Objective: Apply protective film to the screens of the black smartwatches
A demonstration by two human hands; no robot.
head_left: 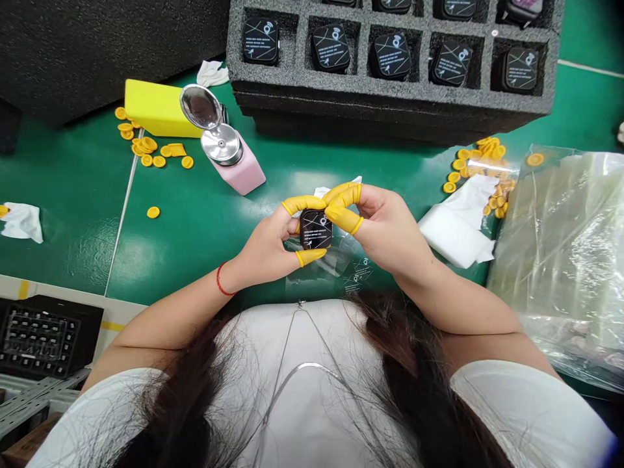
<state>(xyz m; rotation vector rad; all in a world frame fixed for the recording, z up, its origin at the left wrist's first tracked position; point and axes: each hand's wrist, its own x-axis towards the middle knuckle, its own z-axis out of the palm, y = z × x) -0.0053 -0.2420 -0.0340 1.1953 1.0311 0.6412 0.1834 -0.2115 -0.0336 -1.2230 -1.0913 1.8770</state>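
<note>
Left hand (263,250): while the thumb props up the bottom edge, the index finger curls over the top one, so it's got a solid grasp on the black smartwatch-style device (316,229).
Right hand (385,224): thumb and index tips pinched together at the device's top right corner; can't tell if they've got the rim or a bit of film.
Where the device is: between both hands, in front of the chest, over the green tabletop (180,234), white-printed side toward the camera.
Worn yellow finger cots (309,257): on the thumb and index of both hands.
Wrist stuff: red string bracelet (221,281) on the left.
Under the hands: clear plastic film (336,260), plus a see-through printed sheet (358,276) by the right wrist.
Off to the left: pink pump bottle (244,169), metal lid flipped up, yellow box (158,107) just behind it, loose finger cots (146,144) scattered nearby.
Off to the right: white wipes (451,234) piled up, more cots behind them, then a big clear plastic bag (560,260).
Far side: black foam tray (390,94), five similar devices in the front row, one per compartment, more partly visible behind.
</note>
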